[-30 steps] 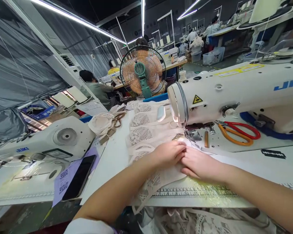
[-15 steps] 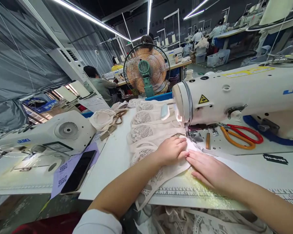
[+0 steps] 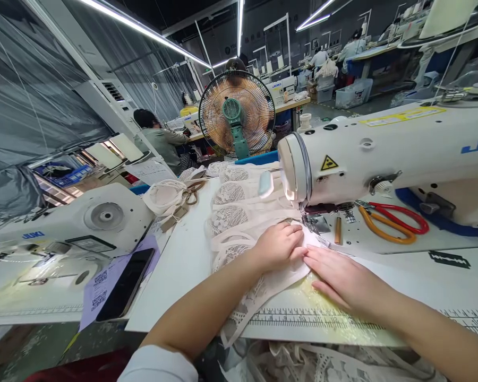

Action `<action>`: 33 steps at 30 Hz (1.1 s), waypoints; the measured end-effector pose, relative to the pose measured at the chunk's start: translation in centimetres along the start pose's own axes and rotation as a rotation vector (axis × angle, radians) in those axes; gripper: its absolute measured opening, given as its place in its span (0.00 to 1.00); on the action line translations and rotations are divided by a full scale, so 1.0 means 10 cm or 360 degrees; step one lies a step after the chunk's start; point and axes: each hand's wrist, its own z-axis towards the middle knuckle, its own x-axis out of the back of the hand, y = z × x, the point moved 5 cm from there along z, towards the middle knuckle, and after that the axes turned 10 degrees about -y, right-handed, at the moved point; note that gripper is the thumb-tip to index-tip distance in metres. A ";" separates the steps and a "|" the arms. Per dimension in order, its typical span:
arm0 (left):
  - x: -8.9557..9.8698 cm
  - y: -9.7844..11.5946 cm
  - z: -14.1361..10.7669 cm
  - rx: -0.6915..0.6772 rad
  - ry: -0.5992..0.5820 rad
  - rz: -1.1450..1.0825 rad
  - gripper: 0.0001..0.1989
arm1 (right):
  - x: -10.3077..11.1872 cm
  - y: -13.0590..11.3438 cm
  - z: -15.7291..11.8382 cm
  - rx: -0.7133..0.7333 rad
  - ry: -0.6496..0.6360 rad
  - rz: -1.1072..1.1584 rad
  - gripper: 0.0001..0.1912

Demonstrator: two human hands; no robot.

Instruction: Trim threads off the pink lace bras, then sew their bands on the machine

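Observation:
In the head view, my left hand (image 3: 280, 245) rests on a cream lace bra (image 3: 239, 257) with its fingers bent down onto the cloth, close to the needle area of the white sewing machine (image 3: 350, 154). My right hand (image 3: 340, 273) lies with fingers stretched out, its fingertips on the edge of the pale fabric and touching the left thumb. The cloth runs up to the presser foot, partly hidden by the machine head. More lace cups (image 3: 229, 193) lie in a row behind my left hand.
Red-and-orange-handled scissors (image 3: 398, 223) and a black blade (image 3: 449, 259) lie on the right. A phone (image 3: 125, 286) and a second sewing machine (image 3: 103, 217) are left. A fan (image 3: 236, 114) stands ahead, and a person (image 3: 159, 135) sits beyond. More lace fabric (image 3: 314, 363) hangs below the table edge.
The camera view has shifted slightly. Both hands and the bra fabric stay practically in place at the machine.

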 end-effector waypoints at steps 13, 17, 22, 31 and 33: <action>-0.02 -0.07 0.02 0.0026 0.0016 -0.0005 0.21 | 0.00 0.04 0.00 -0.0037 0.0046 0.0030 0.19; -0.01 -0.06 0.02 0.0018 0.0020 0.0001 0.20 | 0.02 0.04 0.01 -0.0030 0.0040 0.0057 0.19; 0.00 -0.12 0.06 0.0003 0.0006 0.0033 0.20 | 0.01 0.03 0.04 -0.0040 -0.0006 -0.0008 0.19; 0.07 0.08 0.00 -0.0120 -0.0006 0.0065 0.14 | 0.10 0.14 0.04 -0.0187 0.0149 0.0189 0.15; 0.04 0.24 -0.09 -0.0146 0.0018 0.0052 0.15 | 0.11 0.18 0.04 -0.0259 0.0131 0.0240 0.15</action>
